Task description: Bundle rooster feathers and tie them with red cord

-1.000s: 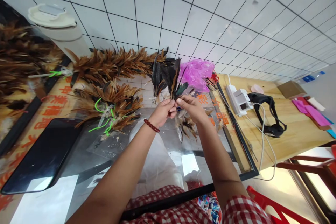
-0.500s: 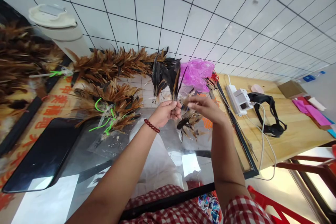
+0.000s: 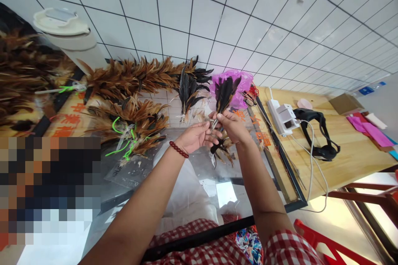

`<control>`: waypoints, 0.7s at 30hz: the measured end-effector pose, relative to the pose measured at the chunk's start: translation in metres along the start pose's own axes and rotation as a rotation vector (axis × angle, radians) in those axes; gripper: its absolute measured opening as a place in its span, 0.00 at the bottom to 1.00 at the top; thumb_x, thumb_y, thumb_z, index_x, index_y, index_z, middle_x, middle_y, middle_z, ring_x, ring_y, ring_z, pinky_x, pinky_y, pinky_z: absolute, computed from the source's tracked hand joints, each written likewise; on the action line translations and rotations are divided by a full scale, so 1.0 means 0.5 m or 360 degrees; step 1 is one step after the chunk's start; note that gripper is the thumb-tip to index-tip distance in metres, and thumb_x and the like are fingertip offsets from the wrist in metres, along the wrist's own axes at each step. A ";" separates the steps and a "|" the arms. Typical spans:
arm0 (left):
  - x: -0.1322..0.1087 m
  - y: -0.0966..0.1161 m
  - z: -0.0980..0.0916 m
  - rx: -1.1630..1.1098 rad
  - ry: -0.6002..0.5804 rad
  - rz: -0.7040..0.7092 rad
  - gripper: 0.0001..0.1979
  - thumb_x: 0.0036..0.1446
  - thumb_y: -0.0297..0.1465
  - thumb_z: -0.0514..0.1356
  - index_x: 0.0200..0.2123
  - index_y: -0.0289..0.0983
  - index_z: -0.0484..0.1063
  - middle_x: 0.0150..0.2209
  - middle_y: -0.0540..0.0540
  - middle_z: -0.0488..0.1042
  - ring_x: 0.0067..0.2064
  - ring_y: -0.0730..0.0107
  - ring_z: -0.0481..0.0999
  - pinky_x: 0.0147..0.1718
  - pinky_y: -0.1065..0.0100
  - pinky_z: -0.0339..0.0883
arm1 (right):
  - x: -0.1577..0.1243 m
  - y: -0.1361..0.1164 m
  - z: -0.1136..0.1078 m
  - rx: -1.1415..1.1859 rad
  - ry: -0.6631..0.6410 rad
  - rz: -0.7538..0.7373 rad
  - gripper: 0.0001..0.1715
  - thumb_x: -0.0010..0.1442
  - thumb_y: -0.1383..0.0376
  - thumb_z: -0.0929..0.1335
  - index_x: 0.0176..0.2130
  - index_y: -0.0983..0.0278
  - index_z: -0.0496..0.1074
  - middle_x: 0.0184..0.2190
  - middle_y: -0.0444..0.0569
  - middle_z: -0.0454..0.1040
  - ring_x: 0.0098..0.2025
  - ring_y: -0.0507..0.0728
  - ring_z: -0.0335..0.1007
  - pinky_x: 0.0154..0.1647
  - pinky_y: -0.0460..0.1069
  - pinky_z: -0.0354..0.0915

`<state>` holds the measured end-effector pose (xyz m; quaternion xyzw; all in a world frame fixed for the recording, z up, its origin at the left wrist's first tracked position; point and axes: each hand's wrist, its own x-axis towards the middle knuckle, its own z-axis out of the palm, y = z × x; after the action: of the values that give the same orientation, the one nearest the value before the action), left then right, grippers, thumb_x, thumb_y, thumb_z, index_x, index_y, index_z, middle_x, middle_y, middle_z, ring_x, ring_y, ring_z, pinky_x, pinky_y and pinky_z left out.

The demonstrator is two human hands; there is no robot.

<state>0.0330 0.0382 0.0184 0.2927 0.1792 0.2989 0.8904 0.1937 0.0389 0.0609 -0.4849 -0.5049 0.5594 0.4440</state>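
A small bunch of dark feathers (image 3: 227, 91) points up and away in front of me. My right hand (image 3: 234, 126) pinches its pale quills between thumb and fingers. At the lower quill ends, my left hand (image 3: 196, 137) is closed loosely, thumb and fingers about them; a dark red bead bracelet circles that wrist. Just left of the held bunch lies another bunch of black feathers (image 3: 185, 91), its quills bound in white. Below my hands a looser clump of brown and dark feathers (image 3: 226, 155) is partly covered by my fingers.
A long brown feather garland (image 3: 133, 75) runs along the tiled wall, near a white tumbler (image 3: 77, 45). Brown feathers with green ties (image 3: 132, 122) lie left. A purple plastic bag (image 3: 245, 80) sits behind the held bunch. Right are a power strip (image 3: 278, 118) and black straps (image 3: 314, 132).
My right hand has moved left and taken hold of the feather quills. The feather bunch has shifted right, over the purple bag. My left fingers have loosened and spread a little.
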 end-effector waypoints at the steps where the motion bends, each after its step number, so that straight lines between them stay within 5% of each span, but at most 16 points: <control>1: 0.001 -0.002 0.001 0.0005 0.0031 0.0009 0.14 0.56 0.38 0.61 0.41 0.33 0.72 0.32 0.41 0.76 0.28 0.69 0.78 0.24 0.72 0.69 | 0.001 -0.001 0.001 -0.0023 0.0040 -0.0017 0.21 0.47 0.48 0.73 0.28 0.63 0.72 0.30 0.45 0.73 0.25 0.49 0.61 0.27 0.46 0.62; 11: 0.007 -0.016 0.024 -0.0058 0.0310 0.0079 0.13 0.55 0.37 0.62 0.29 0.34 0.65 0.18 0.57 0.54 0.15 0.86 0.50 0.15 0.81 0.43 | 0.003 0.012 0.020 -0.0525 -0.0109 -0.0327 0.20 0.58 0.48 0.65 0.33 0.62 0.71 0.25 0.43 0.67 0.30 0.52 0.63 0.35 0.48 0.63; 17: 0.018 -0.022 0.024 0.0143 0.0452 0.0247 0.11 0.57 0.34 0.60 0.26 0.34 0.65 0.18 0.55 0.56 0.16 0.84 0.51 0.16 0.79 0.43 | 0.003 0.009 0.000 -0.0742 -0.0159 -0.0412 0.13 0.58 0.56 0.67 0.34 0.63 0.71 0.29 0.45 0.70 0.34 0.54 0.64 0.40 0.50 0.63; 21: 0.022 -0.025 0.019 0.0614 0.0816 0.0666 0.04 0.55 0.29 0.61 0.29 0.35 0.71 0.25 0.49 0.68 0.23 0.78 0.65 0.22 0.76 0.56 | 0.011 0.023 -0.008 -0.0789 0.0018 -0.0361 0.14 0.58 0.55 0.66 0.32 0.64 0.71 0.26 0.45 0.70 0.31 0.54 0.65 0.37 0.50 0.62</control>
<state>0.0513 0.0333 0.0162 0.4009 0.3855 0.4984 0.6650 0.1967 0.0438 0.0491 -0.5223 -0.6749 0.3626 0.3744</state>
